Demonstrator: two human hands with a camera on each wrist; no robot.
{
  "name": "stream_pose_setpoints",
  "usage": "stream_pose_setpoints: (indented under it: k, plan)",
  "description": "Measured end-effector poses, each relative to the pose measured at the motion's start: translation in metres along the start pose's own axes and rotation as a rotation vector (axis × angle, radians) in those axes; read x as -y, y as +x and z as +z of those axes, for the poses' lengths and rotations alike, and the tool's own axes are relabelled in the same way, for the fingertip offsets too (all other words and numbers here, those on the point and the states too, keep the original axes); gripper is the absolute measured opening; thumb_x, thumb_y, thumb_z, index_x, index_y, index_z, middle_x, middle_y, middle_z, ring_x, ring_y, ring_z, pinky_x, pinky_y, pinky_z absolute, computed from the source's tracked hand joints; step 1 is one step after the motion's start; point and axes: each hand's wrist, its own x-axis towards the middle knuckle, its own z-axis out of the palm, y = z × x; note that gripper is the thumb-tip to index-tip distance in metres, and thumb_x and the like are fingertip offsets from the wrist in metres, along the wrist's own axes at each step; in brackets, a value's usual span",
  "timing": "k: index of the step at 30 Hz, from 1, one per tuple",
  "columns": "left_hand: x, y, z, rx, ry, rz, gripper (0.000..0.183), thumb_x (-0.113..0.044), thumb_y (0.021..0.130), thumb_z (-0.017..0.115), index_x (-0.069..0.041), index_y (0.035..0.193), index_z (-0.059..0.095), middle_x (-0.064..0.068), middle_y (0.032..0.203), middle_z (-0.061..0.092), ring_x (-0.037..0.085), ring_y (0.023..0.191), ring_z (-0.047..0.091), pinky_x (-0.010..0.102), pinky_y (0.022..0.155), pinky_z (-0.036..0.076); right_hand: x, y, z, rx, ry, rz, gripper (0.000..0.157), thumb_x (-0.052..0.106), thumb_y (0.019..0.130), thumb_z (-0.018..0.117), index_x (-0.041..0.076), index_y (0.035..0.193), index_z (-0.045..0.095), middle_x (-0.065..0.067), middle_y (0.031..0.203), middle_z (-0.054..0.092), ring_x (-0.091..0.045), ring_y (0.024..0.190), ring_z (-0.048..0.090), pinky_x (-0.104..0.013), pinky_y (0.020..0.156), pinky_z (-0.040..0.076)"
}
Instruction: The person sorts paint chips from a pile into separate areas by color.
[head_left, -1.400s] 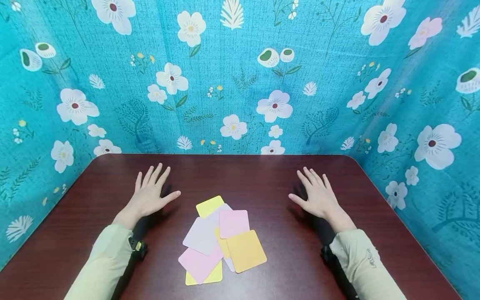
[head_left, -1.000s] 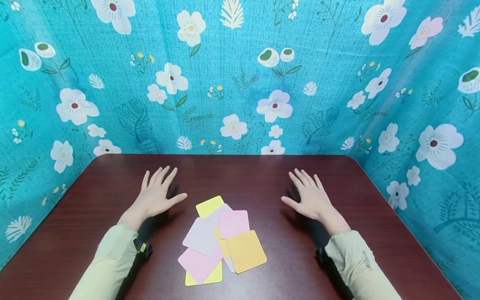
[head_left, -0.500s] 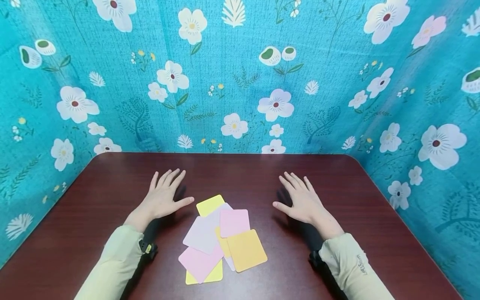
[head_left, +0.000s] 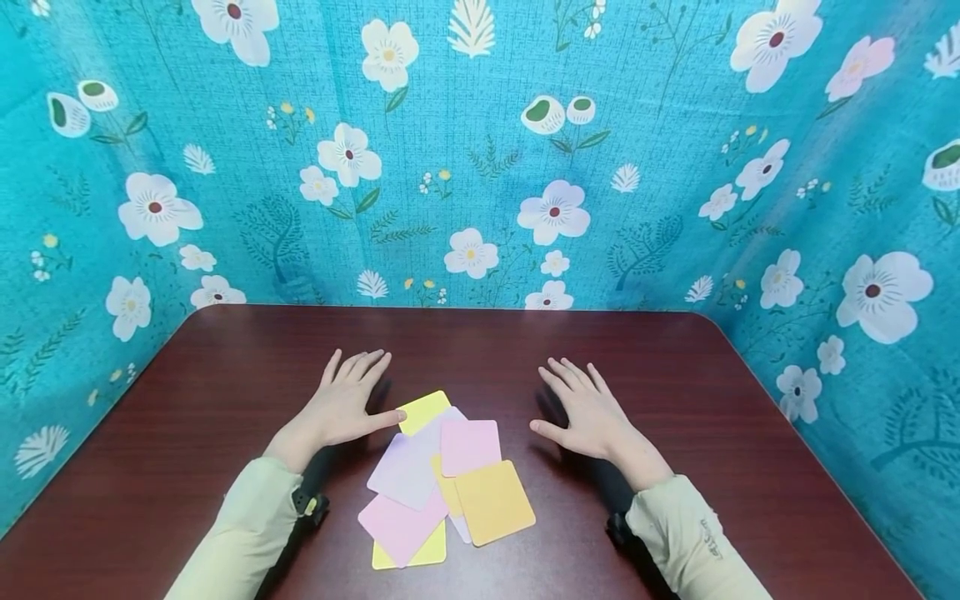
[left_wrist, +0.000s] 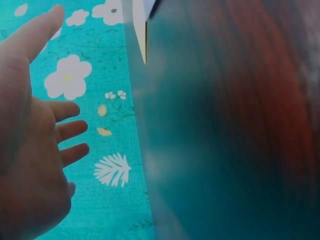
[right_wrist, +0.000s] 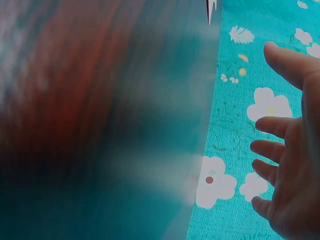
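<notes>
Both hands have moved in toward the middle, closer to the cards; the cards lie in the same messy pile as before. The left hand [head_left: 347, 414] is loose, with its fingers spread out and its palm free. Its thumb tip shows over the edge of the far yellow card [head_left: 428, 409], but I can't tell if it touches. The right hand [head_left: 588, 414] is loose too, fingers spread, just to the right of the pile and apart from it.

The square cards with round corners lie on the dark red-brown counter [head_left: 637, 350], between the two hands. The big lilac card [head_left: 402, 472] lies over part of the near pink card [head_left: 400, 532], and that one lies over the near yellow card [head_left: 432, 550]. The far pink card [head_left: 471, 446] covers part of the tucked orange card [head_left: 444, 483]. The front orange card [head_left: 497, 504] is at the right side of the pile.

Both arms wear pale green sleeves [head_left: 243, 529]. Blue flowery cloth [head_left: 480, 133] hangs behind the counter.
</notes>
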Motion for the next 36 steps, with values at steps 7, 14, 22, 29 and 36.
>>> stream_pose_setpoints:
  k: [7,14,22,29,36]
  plan:
    - [-0.011,0.001,0.001,0.015,-0.003,0.028,0.093,-0.065,0.072,0.056,-0.009,0.142,0.029,0.01,0.144,0.032,0.03,0.131,0.026,0.053,0.107,0.0,0.01,0.001,0.006,-0.009,0.008,-0.039,0.078,0.058,0.078,0.055,0.009,0.137,0.04,-0.012,0.143,0.035,-0.031,0.134,0.026,-0.055,0.106,0.013]
    - [-0.023,0.001,0.004,0.016,0.0,0.068,0.095,-0.068,0.069,0.057,-0.008,0.14,0.034,0.01,0.14,0.038,0.029,0.127,0.031,0.053,0.107,0.006,0.023,0.005,0.007,0.012,0.015,-0.082,0.075,0.058,0.078,0.055,0.009,0.134,0.044,-0.012,0.141,0.039,-0.032,0.134,0.026,-0.055,0.106,0.015]
    - [-0.031,0.002,0.007,0.036,0.018,0.124,0.096,-0.07,0.067,0.057,-0.006,0.137,0.039,0.008,0.137,0.042,0.027,0.125,0.035,0.052,0.107,0.012,0.033,0.008,0.006,0.1,0.072,-0.119,0.071,0.051,0.079,0.059,0.008,0.134,0.044,-0.012,0.141,0.039,-0.03,0.133,0.029,-0.049,0.106,0.022]
    - [-0.035,0.003,0.01,0.04,0.003,0.157,0.09,-0.066,0.067,0.062,-0.006,0.133,0.045,0.007,0.132,0.046,0.027,0.122,0.038,0.051,0.106,0.016,0.041,0.011,0.008,0.168,0.094,-0.14,0.072,0.047,0.077,0.063,0.008,0.134,0.043,-0.009,0.135,0.046,-0.026,0.127,0.039,-0.043,0.104,0.029]
    - [-0.044,0.003,0.014,0.074,0.024,0.184,0.089,-0.066,0.065,0.063,-0.007,0.13,0.048,0.006,0.126,0.05,0.026,0.118,0.041,0.051,0.106,0.018,0.047,0.013,0.009,0.233,0.099,-0.114,0.074,0.047,0.074,0.065,0.01,0.135,0.043,-0.006,0.134,0.047,-0.023,0.123,0.042,-0.043,0.101,0.033]
